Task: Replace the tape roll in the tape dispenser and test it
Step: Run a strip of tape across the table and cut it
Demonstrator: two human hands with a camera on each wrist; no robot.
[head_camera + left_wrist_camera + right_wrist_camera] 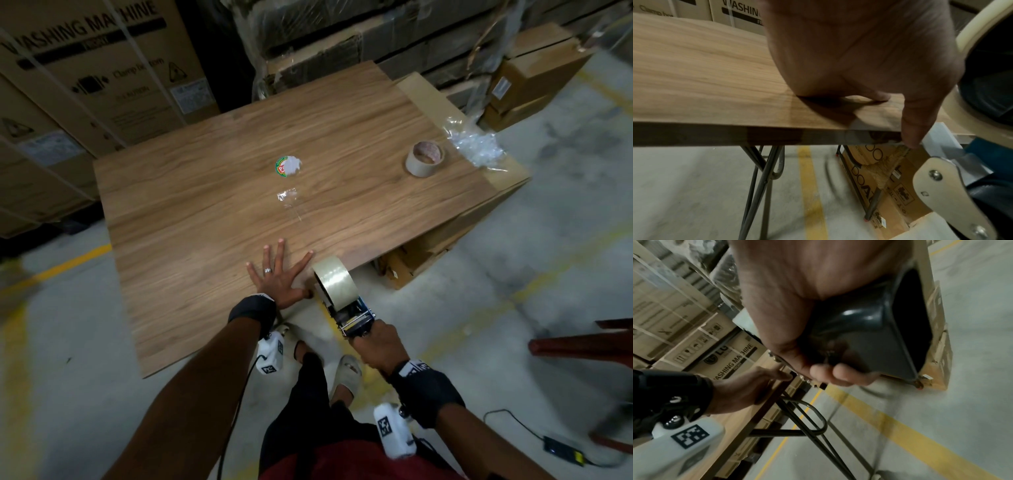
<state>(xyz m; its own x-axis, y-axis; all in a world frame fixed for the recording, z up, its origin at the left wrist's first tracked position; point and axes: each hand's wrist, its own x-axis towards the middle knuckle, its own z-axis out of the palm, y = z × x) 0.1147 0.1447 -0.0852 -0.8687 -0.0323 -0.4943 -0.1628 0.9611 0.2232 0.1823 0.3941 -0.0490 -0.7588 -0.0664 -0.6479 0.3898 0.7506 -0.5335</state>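
Note:
My right hand (375, 346) grips the black handle (865, 340) of a tape dispenser (352, 317) just off the near right corner of the wooden table (239, 171). A full roll of clear tape (334, 282) sits in the dispenser at the table's edge. My left hand (279, 275) lies flat on the tabletop with fingers spread, its thumb (910, 129) hooked over the table's edge next to the roll (966, 40). A nearly spent roll (424, 159) with a brown core stands at the far right of the table.
A round green label (287, 167) and a scrap of clear film (287, 197) lie mid-table. Crumpled plastic wrap (476, 145) sits on a cardboard box at the far right. Washing machine cartons (96, 68) stand behind. Metal table legs (760, 178) and a yellow floor line are below.

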